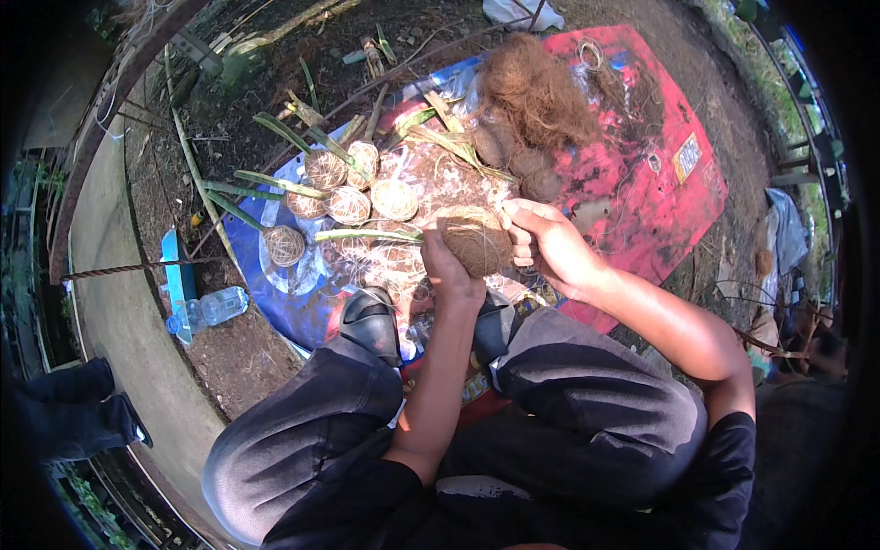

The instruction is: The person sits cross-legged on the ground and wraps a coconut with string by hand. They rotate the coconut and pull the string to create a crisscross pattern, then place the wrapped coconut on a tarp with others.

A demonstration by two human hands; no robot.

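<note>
My left hand (447, 265) holds a ball of brown coconut fibre (476, 242) bound with thin string, with a cut green plant stalk (368, 235) sticking out to the left. Close to the ball's right side, my right hand (543, 237) has its fingers curled closed on what looks like the string, though the string itself is barely visible there. Left of the hands lie several string-wrapped balls (349, 205) with green stalks. Beyond the hands sit a loose heap of brown fibre (533, 96) and several dark, round fibre lumps (540, 184).
A red and blue printed sheet (674, 89) covers the ground under the balls. Cut leaf pieces (454, 144) lie on it. At left are a plastic bottle (223, 306), a twisted metal rod (137, 270) and a concrete kerb (117, 295). A person's legs (82, 412) are at far left.
</note>
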